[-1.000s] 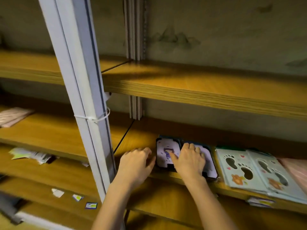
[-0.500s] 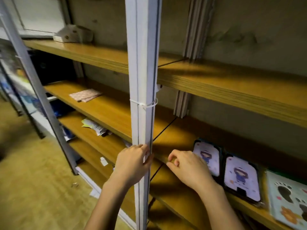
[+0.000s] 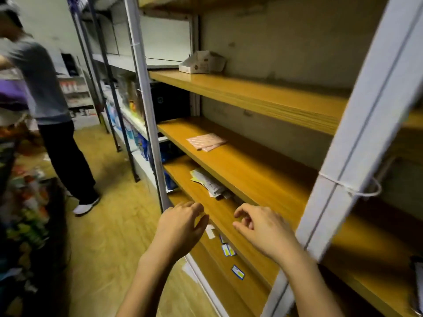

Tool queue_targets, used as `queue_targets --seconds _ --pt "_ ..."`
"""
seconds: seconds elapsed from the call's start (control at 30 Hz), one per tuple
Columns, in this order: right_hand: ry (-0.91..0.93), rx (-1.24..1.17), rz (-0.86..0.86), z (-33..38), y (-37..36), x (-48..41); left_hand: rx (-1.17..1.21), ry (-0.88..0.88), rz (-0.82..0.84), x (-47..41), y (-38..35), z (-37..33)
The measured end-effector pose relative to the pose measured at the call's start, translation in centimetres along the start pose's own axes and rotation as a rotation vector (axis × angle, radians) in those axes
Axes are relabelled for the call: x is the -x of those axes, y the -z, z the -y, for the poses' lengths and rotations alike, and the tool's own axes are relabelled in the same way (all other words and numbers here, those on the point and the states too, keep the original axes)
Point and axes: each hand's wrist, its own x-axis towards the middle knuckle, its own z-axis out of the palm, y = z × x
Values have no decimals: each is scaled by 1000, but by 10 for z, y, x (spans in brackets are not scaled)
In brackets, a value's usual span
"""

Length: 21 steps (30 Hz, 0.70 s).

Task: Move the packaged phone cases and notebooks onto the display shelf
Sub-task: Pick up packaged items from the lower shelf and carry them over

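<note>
1. Display shelf: orange-brown wooden boards, their long axis running along the wall past the white post.
2. Pink striped packet lies flat on it, left of the post.
3. Left hand and right hand, just left of the post, are loosely curled and hold nothing.

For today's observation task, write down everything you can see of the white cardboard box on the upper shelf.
The white cardboard box is a small open-topped display carton, with a low front lip and taller back and sides. Its front carries a round mark and faint print, too blurred to read. What it holds cannot be seen. It sits upright on the orange wooden shelf, close to the back wall, and nothing else touches it.
</note>
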Motion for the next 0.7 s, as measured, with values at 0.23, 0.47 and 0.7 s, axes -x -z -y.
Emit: queue_targets --seconds 0.23,0.47,0.7 --pt "-80 43 -75 63 -31 -93 -12 -47 -34 -35 21 111" --pt "-220 47 -81 93 -52 -169 26 -64 25 -75 18 187" --pt "-372 5 -128 94 -67 -246 47 -106 31 -132 3 222"
